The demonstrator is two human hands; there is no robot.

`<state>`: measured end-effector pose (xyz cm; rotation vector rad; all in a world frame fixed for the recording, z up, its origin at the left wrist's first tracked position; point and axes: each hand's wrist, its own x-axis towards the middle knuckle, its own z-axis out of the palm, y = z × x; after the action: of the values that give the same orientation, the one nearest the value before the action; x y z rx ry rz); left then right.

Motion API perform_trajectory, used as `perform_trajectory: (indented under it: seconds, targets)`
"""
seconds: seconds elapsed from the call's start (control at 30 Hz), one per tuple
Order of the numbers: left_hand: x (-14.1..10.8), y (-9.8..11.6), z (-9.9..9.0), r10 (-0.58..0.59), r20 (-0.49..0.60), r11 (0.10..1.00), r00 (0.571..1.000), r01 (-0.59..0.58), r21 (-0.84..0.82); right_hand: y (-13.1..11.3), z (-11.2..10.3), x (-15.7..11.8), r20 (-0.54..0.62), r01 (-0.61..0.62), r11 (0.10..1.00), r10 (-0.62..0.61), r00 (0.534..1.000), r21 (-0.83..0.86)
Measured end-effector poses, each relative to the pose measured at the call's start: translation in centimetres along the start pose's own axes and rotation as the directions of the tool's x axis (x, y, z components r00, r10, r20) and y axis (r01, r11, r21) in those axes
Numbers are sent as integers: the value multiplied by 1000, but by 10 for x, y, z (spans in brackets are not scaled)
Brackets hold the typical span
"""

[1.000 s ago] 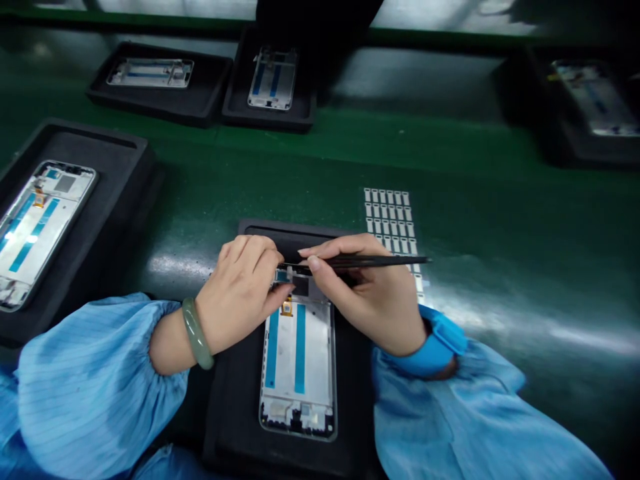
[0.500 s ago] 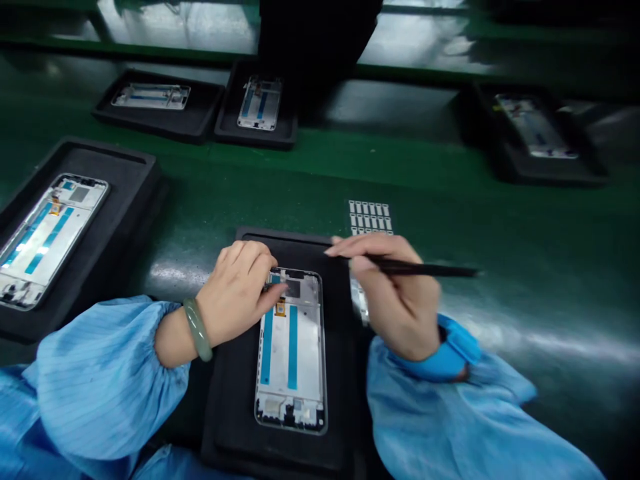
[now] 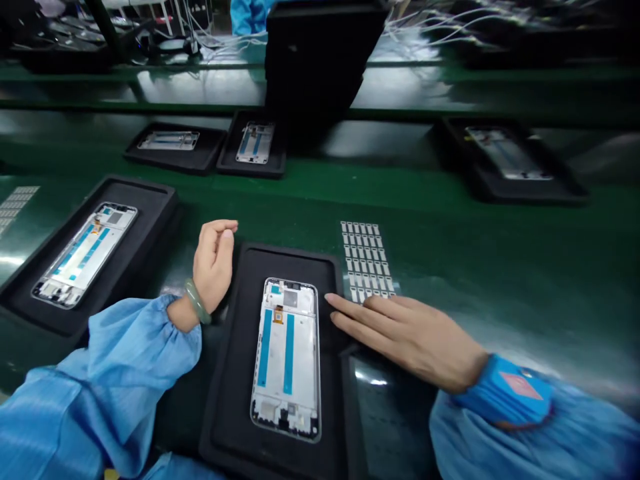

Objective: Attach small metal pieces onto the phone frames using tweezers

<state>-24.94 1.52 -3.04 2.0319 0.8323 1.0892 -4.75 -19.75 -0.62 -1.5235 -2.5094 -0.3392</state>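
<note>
The left hand (image 3: 214, 267) curls loosely beside the black tray (image 3: 233, 393) bearing the phone frame (image 3: 303, 353), its exact grip unclear, while the right hand (image 3: 415, 340) is open, fingers outstretched over the tray's right edge.

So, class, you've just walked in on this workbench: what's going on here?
A person sits or stands over a black tray with a phone frame lying flat in it. The left hand, fingers bent, is just left of the tray, with nothing visible in its grasp. The right hand reaches its fingers over the tray's right edge, beside the sheet of small pale pieces; whether it touches the tray is unclear. Another frame lies in a tray to the left.
</note>
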Motion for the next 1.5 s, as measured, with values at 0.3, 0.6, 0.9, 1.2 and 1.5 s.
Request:
perform_trajectory:
  seconds: [0.3, 0.6, 0.9, 1.2, 1.5]
  targets:
    - [57, -39, 22, 27, -105, 982, 994, -6, 189, 115, 25, -28, -236, -462, 886, 457, 857, 39]
    - [124, -47, 73, 63, 166, 798, 984, -149, 584, 164, 63, -16, -460, -727, 683, 670, 583, 74]
    - [148, -34, 72, 89, 339, 531, 937, -333, 779, 59, 22, -51, -444, -799, 533, 809, 385, 278]
    - [68, 11, 35, 125, 552, 387, 824, -553, 738, 5, 4, -68, -445, -805, 344, 889, 113, 483]
    - [-59, 85, -11, 135, 890, 482, 435, -814, 325, -24, -2, -29, 81, -310, -102, 994, -79, 945]
